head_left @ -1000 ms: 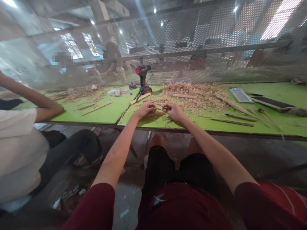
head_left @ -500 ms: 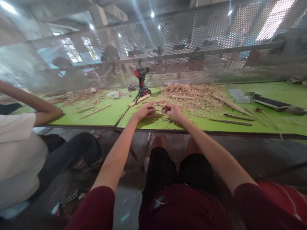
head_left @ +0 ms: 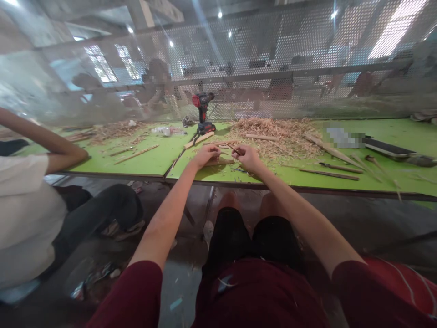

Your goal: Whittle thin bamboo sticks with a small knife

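Over the front of the green table (head_left: 143,165), my left hand (head_left: 206,156) is closed, its fingers curled on a small pale piece of wood (head_left: 225,161) that points toward my other hand. My right hand (head_left: 247,157) pinches a thin dark stick-like tool (head_left: 232,147), tilted up to the left; its exact kind is too small to make out. The two hands are a short distance apart. Behind them lies a heap of wood shavings (head_left: 273,125), with a pale wooden stick (head_left: 262,137) on it.
A red and black cordless drill (head_left: 204,111) stands behind my hands near a clear plastic bottle (head_left: 167,131). On the right lie a carving tool (head_left: 341,167), a dark thin rod (head_left: 329,174) and a phone-like black slab (head_left: 389,146). A co-worker's arm (head_left: 51,146) rests at left.
My hands have parted slightly, and the dark tool's tip has moved left and up, off the wood. More of the pale wood shows between my hands. The view has shifted a little.
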Demonstrator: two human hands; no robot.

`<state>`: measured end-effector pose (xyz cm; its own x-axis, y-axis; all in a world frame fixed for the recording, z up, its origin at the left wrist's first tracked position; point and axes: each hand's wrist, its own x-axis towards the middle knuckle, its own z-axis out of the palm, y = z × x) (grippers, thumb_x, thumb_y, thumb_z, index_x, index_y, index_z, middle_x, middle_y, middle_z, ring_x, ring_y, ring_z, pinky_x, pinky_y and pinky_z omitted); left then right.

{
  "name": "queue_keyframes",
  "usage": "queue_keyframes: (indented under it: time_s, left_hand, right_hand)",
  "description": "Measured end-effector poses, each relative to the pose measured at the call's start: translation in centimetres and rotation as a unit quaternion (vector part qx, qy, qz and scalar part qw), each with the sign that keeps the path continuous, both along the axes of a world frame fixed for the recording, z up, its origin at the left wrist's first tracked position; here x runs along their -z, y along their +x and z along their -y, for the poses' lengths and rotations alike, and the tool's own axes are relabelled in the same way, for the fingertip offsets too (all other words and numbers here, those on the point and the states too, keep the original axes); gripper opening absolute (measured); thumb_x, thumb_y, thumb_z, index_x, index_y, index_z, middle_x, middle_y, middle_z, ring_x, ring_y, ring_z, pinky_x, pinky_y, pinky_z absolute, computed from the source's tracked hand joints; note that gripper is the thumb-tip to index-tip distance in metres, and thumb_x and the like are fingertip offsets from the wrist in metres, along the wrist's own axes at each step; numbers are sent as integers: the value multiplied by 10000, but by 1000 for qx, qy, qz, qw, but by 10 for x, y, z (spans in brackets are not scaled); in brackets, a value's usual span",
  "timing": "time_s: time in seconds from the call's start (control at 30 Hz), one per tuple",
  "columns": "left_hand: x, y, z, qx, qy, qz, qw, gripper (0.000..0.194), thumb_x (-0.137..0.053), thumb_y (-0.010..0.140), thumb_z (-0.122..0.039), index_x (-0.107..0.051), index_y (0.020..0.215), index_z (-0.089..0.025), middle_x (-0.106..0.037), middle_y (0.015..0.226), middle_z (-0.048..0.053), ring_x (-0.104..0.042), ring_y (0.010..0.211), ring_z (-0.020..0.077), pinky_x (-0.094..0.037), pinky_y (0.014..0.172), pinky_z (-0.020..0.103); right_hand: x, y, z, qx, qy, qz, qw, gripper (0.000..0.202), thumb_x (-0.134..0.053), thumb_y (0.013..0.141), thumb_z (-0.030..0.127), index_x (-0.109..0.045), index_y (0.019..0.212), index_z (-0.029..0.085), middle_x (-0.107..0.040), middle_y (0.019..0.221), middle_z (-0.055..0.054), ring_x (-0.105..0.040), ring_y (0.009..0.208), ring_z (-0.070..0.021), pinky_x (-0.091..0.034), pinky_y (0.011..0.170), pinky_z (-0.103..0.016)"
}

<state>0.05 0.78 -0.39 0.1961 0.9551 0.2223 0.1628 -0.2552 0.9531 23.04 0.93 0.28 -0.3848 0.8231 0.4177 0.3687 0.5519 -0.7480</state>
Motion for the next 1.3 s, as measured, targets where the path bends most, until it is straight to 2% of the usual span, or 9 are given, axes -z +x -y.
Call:
queue_keyframes:
  time_s: [0.1, 0.27, 0.43, 0.6, 0.77, 1.03, 1.3]
  left_hand:
    - [-1, 0, 2, 8, 16, -19, 1000, 200, -789, 726, -320, -670, 771, -165, -637, 646, -3, -581, 598, 136, -470, 639, 277]
    - [-3, 0, 4, 33, 34, -45, 998, 284, -826, 725, -402, -691, 796, -162, -640, 685, 0, -582, 637, 140, -474, 655, 278]
    - [-1, -1, 3, 43, 38, -60, 997, 303, -814, 737, -431, -693, 808, -163, -622, 695, -2, -575, 639, 141, -496, 673, 292]
    - [-1, -1, 2, 43, 48, -64, 996, 240, -793, 755, -379, -689, 802, -168, -612, 703, 3, -564, 645, 135, -491, 677, 284]
    - [-1, -1, 3, 43, 64, -62, 995, 247, -768, 798, -400, -679, 808, -170, -607, 705, 6, -556, 647, 133, -471, 652, 266]
    - [1, -1, 2, 38, 62, -65, 995, 231, -767, 796, -379, -673, 811, -168, -606, 696, 4, -558, 635, 134, -482, 641, 267]
    - [-2, 1, 4, 33, 50, -68, 996, 209, -757, 784, -354, -679, 813, -163, -610, 690, 0, -565, 639, 132, -491, 648, 263]
  right_hand:
    - [1, 0, 3, -6, 18, 26, 999, 270, -646, 835, 324, -707, 1012, 130, -550, 698, 14, -415, 691, -141, -321, 675, -276]
    - [0, -1, 4, -21, 45, 55, 997, 195, -592, 869, 317, -718, 854, 169, -632, 778, -34, -478, 741, -169, -355, 716, -286]
    - [0, -2, 5, 8, 60, 90, 994, 159, -595, 878, 290, -703, 820, 188, -609, 742, -24, -475, 720, -172, -339, 700, -285]
    - [1, -3, 6, 30, 55, 93, 994, 149, -601, 886, 256, -666, 794, 158, -606, 715, -19, -443, 722, -156, -320, 696, -278]
    - [0, -1, 5, 51, 53, 101, 992, 160, -579, 878, 234, -638, 751, 155, -566, 668, -12, -420, 687, -148, -282, 674, -290]
    - [2, -2, 5, 50, 50, 100, 993, 158, -559, 862, 254, -661, 772, 175, -564, 663, -8, -431, 679, -160, -293, 668, -288]
    - [-2, -1, 9, 37, 45, 105, 993, 186, -565, 847, 219, -577, 670, 165, -489, 623, 1, -408, 684, -148, -266, 659, -299]
